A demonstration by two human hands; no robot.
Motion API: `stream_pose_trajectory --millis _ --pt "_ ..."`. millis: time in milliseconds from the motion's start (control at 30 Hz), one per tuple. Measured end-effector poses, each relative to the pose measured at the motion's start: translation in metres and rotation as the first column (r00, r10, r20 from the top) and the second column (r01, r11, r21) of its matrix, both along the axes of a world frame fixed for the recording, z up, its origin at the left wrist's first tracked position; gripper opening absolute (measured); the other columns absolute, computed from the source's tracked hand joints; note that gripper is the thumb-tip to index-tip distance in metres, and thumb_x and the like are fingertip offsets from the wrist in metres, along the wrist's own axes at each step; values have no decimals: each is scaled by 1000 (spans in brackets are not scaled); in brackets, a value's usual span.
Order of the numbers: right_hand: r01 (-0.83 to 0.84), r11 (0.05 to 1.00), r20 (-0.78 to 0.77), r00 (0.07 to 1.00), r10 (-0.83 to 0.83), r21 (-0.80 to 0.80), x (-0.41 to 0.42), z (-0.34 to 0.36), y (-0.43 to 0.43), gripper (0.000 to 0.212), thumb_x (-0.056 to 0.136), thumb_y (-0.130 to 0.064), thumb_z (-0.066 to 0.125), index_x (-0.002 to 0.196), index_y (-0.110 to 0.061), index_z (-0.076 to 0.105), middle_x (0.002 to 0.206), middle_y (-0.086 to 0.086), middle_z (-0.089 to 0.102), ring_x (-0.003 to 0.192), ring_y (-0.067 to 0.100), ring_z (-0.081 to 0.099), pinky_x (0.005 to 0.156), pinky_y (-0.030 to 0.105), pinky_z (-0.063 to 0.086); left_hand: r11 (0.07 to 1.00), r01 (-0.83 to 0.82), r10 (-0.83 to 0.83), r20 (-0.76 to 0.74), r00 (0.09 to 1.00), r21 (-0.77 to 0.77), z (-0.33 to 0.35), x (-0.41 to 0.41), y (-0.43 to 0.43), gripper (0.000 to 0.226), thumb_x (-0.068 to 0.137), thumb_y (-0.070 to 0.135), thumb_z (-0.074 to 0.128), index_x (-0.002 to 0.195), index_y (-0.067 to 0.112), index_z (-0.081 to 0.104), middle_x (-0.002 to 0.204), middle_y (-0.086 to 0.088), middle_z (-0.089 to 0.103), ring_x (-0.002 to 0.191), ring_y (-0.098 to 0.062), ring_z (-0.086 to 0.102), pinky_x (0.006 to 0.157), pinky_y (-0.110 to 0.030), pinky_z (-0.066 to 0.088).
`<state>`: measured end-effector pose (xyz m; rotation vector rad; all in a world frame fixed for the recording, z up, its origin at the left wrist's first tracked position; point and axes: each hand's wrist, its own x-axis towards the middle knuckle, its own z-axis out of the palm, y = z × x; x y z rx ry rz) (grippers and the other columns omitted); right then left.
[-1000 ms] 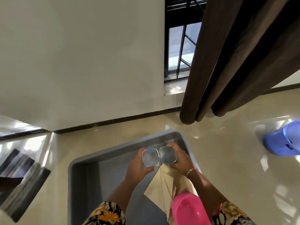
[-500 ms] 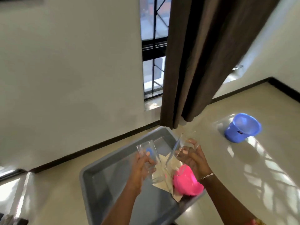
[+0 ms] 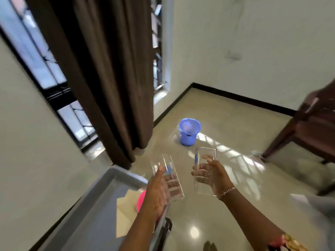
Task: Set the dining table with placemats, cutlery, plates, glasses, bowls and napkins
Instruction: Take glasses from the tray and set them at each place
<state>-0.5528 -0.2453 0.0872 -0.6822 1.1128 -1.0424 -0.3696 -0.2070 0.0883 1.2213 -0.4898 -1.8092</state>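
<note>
Left hand (image 3: pixel 157 189) is closed around a clear drinking glass (image 3: pixel 167 178), its fingers (image 3: pixel 172 183) showing through the wall of the glass and its thumb lying along the near side; the glass is tilted, rim away from the person, and carries a small blue mark. Right hand (image 3: pixel 212 175) is closed around a second clear glass (image 3: pixel 205 171), fingers wrapped round the far side and thumb on the near side; this glass stands nearly upright and also carries a blue mark. A thin bracelet (image 3: pixel 226 192) sits on the right wrist. Both glasses are held in the air above the floor (image 3: pixel 226 124), apart from one another and touching nothing but the hands. Below and to the left of the left hand lies a grey tray (image 3: pixel 101 211) on the floor; in it a cream napkin (image 3: pixel 125 211) and a pink bowl (image 3: pixel 142 200) lie against each other near the tray's right edge, the bowl partly hidden by the left forearm. A blue bucket (image 3: pixel 189 131) stands on the floor beyond the hands, well apart from them. A brown curtain (image 3: pixel 108 69) hangs beside the window (image 3: pixel 45 69). Dark wooden furniture (image 3: pixel 311 129) stands at the right edge of the view, blurred
</note>
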Motion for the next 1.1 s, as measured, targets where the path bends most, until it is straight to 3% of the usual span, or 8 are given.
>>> stream_pose_trajectory --millis 133,200,367,467,600,867,1000,1100 --pt "142 989 -13 990 -143 -35 -72 -4 -20 63 44 -49 63 98 -20 49 76 10 62 62 23 65 56 30 49 997 30 -23 112 993 -67 -8 -78 -52 62 74 47 58 119 5 54 91 -16 64 68 -25 62 54 -32 54" --pt "207 977 -14 978 -208 -50 -110 -4 -36 64 45 -48 63 100 -18 48 76 10 61 63 23 64 54 28 50 992 86 -73 139 988 -93 -6 -122 -73 59 76 45 58 119 5 53 95 -17 63 70 -25 61 55 -32 54" --pt "387 919 11 922 -388 -76 -210 2 -77 50 50 -45 66 89 -20 47 75 8 60 65 25 59 54 26 50 965 233 -203 225 953 -118 -2 -229 -136 38 88 37 55 112 7 55 82 -9 61 61 -19 59 52 -29 52" --pt "482 872 41 876 -480 -87 -266 1 -91 41 64 -37 63 95 -16 46 77 9 60 64 24 60 52 26 50 934 319 -276 243 930 -160 2 -293 -166 35 90 33 56 114 8 54 84 -8 59 59 -15 59 53 -29 53" --pt "611 789 77 791 -606 -63 -326 -7 -99 51 67 -35 61 109 -9 47 70 3 60 52 14 59 51 26 49 865 469 -409 290 865 -179 3 -367 -194 29 88 37 58 104 13 55 81 -4 61 62 -16 59 59 -32 51" --pt "839 543 24 544 -839 -31 -436 -17 -118 38 65 -35 61 95 -16 48 74 7 59 55 16 56 56 30 48 642 748 -677 333 656 -169 -11 -504 -261 39 77 47 60 102 18 54 91 -9 63 76 -23 62 63 -33 53" --pt "923 385 12 385 -923 -8 -495 -18 -141 55 51 -45 69 95 -19 49 79 6 54 63 18 57 56 29 50 505 843 -783 313 538 -187 -21 -580 -313 43 82 42 59 114 14 52 94 -10 62 74 -20 62 57 -29 53" --pt "971 237 -1 237 -971 38 -535 -18 -157 55 50 -44 70 94 -21 48 83 7 57 67 22 60 55 30 51 409 890 -835 311 454 -201 -20 -634 -351 26 89 34 57 107 17 52 90 -6 59 71 -18 59 59 -28 52"
